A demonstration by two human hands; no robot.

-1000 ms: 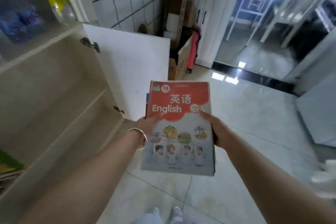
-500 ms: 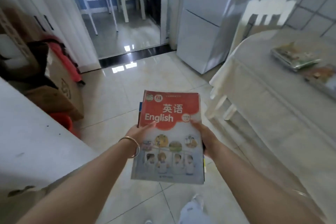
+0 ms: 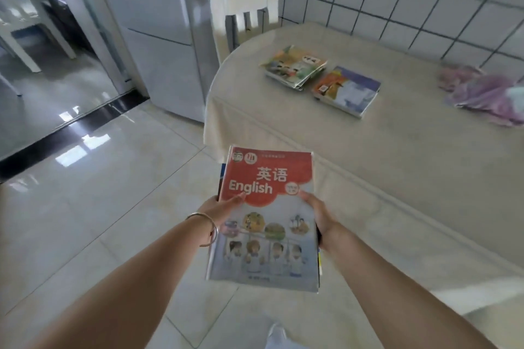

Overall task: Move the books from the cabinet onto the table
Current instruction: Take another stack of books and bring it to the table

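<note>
Two hands — left hand (image 3: 219,208), right hand (image 3: 319,212) — clamp a stack of books (image 3: 266,221) by its side edges, lower centre of frame, English cover on top. Table (image 3: 382,167) at right; two more book piles (image 3: 295,66) (image 3: 347,91) lie near its far end.

Both hands were gripping a small stack of books (image 3: 266,224) out over the tiled floor (image 3: 113,207), red "English" textbook on top. Left hand (image 3: 219,208) clamped the left edge with the thumb lying on the cover, a bangle (image 3: 205,228) on that wrist; right hand (image 3: 319,214) did the same on the right edge. Just past the stack was the table (image 3: 397,173) with a pale cloth, and two piles of books (image 3: 321,81) sat side by side on its far part. Some purple fabric (image 3: 482,93) lay at far right, a white chair (image 3: 243,13) stood at the table's far left end.
</note>
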